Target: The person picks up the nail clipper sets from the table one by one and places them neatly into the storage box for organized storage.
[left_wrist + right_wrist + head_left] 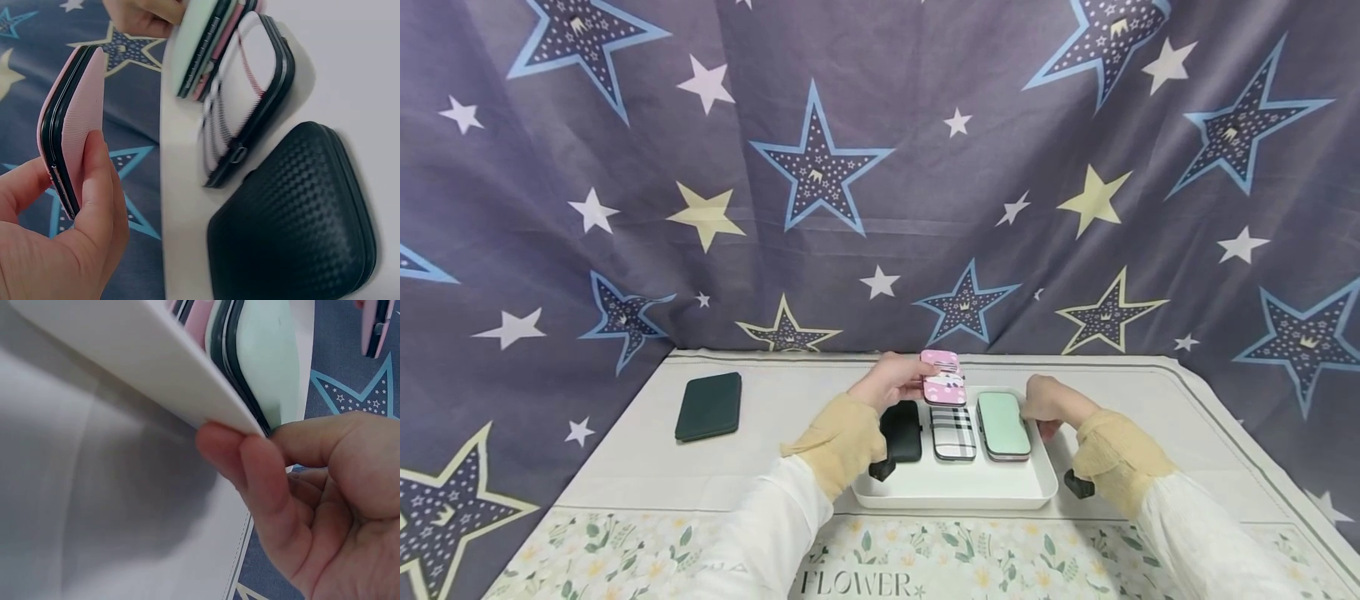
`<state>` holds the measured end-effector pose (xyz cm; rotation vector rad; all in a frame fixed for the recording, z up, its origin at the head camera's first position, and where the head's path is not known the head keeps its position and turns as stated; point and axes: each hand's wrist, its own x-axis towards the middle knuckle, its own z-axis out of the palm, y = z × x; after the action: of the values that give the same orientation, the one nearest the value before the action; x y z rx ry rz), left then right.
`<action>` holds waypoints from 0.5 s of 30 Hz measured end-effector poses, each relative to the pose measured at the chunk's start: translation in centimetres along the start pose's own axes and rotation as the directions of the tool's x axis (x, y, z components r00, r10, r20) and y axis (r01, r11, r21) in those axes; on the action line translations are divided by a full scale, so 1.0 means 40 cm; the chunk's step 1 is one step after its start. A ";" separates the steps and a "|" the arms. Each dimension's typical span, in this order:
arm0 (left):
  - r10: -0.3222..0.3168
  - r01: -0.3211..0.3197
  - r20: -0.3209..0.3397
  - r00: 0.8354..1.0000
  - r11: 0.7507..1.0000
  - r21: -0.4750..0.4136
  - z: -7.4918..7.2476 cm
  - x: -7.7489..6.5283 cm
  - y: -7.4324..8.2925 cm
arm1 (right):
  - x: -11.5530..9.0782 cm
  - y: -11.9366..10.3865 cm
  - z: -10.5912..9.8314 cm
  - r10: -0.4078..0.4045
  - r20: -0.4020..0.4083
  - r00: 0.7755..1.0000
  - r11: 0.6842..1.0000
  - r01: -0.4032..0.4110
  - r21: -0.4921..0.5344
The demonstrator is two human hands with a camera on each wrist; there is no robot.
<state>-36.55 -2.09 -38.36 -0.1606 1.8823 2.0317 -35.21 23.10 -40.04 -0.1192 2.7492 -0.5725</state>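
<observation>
My left hand (891,379) holds a pink patterned case (943,377) above the back of a white tray (955,502). The left wrist view shows the pink case edge-on, with thumb and fingers on its two faces. My right hand (312,487) pinches the tray's right wall between thumb and fingers. Beside that hand, a mint green case (1003,423) lies on another case, whose pink edge (215,56) shows beneath it. A white plaid case (953,433) sits in the middle of the tray. At the tray's left is a black woven-texture case (294,225), partly hidden by my left hand in the head view.
A dark green case (709,406) lies on the table to the left, outside the tray. A pale cloth with a floral front strip (647,546) covers the table. Behind the table hangs a star-patterned curtain (865,275).
</observation>
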 end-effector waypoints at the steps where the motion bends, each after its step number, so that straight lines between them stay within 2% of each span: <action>1: -0.002 0.002 -0.003 1.000 1.000 0.008 0.002 0.005 -0.006 | 0.000 0.000 0.000 0.001 0.002 1.000 1.000 -0.001 0.001; 8: -0.011 0.010 0.010 1.000 0.998 0.063 0.018 0.018 -0.036 | 0.000 0.005 -0.001 0.002 0.004 1.000 1.000 -0.002 -0.003; 15: -0.039 0.033 0.048 0.998 0.991 0.130 0.024 0.005 -0.051 | -0.002 0.005 -0.002 -0.013 -0.005 1.000 1.000 0.013 0.000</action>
<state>-35.91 -1.01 -40.23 -0.1080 1.9581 1.8665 -35.16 23.31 -40.03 -0.1366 2.7547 -0.5777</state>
